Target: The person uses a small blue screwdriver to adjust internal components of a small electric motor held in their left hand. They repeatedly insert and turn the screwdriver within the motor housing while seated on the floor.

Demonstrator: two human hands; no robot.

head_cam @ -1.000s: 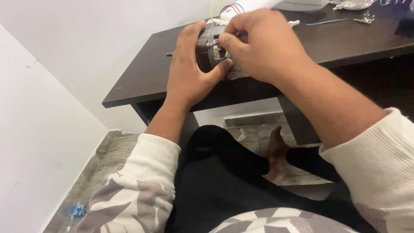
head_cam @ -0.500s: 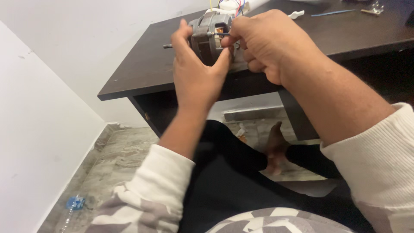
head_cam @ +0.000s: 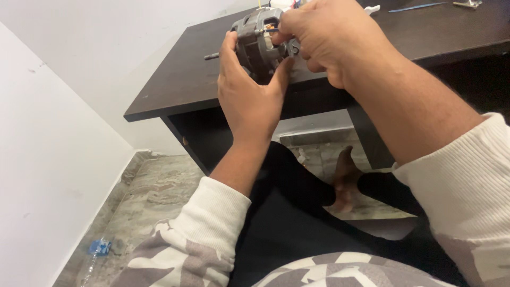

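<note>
Person, head-camera view. Both hands bare: left hand (head_cam: 247,101), right hand (head_cam: 332,45); no gloves, rings or watch visible. Forearms uncovered. Sleeves (head_cam: 212,212) pushed up, cream-white ribbed knit at the cuffs. Upper garment printed in grey and white angular patches. Trousers (head_cam: 297,212) plain black. One bare foot (head_cam: 345,178) visible.

Small grey electric motor (head_cam: 255,40) (copper windings showing), shaft pointing left, held above the dark table's edge
</note>
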